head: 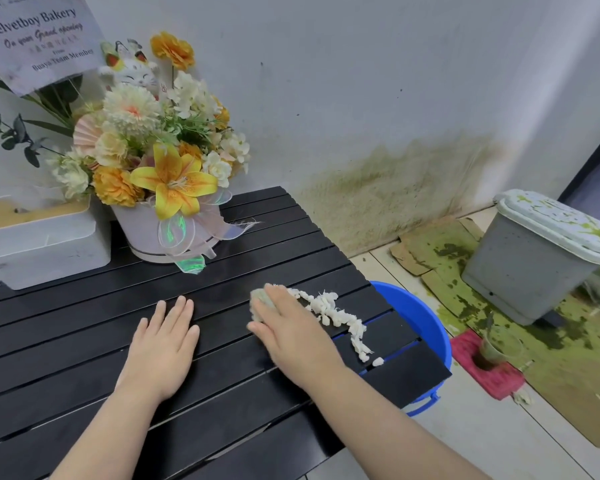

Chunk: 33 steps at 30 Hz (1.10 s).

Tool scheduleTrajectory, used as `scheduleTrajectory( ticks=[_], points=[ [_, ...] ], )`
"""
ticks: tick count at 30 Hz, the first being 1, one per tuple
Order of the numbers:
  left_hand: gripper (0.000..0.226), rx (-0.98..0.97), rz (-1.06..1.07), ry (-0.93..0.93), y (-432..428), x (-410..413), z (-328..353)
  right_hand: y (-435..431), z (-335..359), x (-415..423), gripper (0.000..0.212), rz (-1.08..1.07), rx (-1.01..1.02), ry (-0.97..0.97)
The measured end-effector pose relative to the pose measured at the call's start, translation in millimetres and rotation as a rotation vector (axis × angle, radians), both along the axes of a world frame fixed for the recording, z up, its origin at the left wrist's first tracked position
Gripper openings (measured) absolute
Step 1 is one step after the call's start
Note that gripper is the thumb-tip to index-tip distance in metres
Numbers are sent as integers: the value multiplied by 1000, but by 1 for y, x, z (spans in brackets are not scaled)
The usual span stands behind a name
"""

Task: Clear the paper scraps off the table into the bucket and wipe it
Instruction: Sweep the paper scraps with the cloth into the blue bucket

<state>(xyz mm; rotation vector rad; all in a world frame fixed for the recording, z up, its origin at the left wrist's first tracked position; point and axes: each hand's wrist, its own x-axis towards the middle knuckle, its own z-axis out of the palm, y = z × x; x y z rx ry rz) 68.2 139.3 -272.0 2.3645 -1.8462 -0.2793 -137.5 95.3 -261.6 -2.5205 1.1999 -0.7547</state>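
Two hands were on the black slatted table [84,341]. The left hand [161,344] lay flat, palm down, fingers straight and close together, holding nothing. The right hand [288,334] was spread flat too, thumb out to the side, pressing down on a pale cloth [257,297] whose far edge peeked out past the fingertips. No curl in those fingers, just a flat press.

And there were the paper scraps [336,315]: a ragged white line of them just beside the right hand, running from the cloth towards the near right edge of the table. The last few bits sat near that edge. Right below it stood the blue bucket [426,327], partly tucked under the tabletop, its rim showing past the slats.

At the back of the table stood a flower arrangement [160,161] in a white pot, a white cat figure [136,72] poking out on top and a printed card [39,39] beside it. A white box [42,240] sat to its left. On the floor to the right were a grey lidded bin [520,265] spattered with green, flattened cardboard [426,244], and a plastic cup [497,348] standing on a pink cloth [478,379].
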Motion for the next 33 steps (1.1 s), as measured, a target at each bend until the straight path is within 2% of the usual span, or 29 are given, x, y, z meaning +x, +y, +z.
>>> scheduleTrajectory(
  ticks=[3, 7, 9, 11, 14, 16, 20, 23, 25, 29, 33],
  points=[
    [53, -27, -16, 8, 0, 1, -1, -7, -2, 50, 51, 37, -50, -37],
    [52, -38, -5, 46, 0, 1, -2, -24, -4, 87, 47, -23, 33, 274],
    [53, -34, -9, 26, -1, 2, -2, -33, -6, 82, 44, -54, 21, 330],
    [53, -29, -13, 10, 0, 2, -2, -44, -12, 68, 39, -116, -7, 278],
    [53, -24, -5, 10, 0, 0, -2, -65, -14, 40, 29, -338, -115, 160],
    [53, -26, -3, 9, 0, 1, -2, -69, -9, 32, 31, -381, -115, 138],
    [53, -33, -1, 22, 0, 0, -2, -41, -7, 59, 41, -229, -170, 166],
    [53, -46, -5, 27, 1, 0, -2, -21, -14, 69, 58, -79, -20, 349],
    [53, -47, -6, 22, 1, 1, -2, -27, -10, 54, 61, -94, -2, 365],
    [53, -39, 4, 26, 0, 1, -2, -54, -10, 21, 39, -132, -10, 233],
    [53, -18, 8, 25, 1, -1, 0, -32, -2, 23, 24, 21, -136, 95]
  ],
)
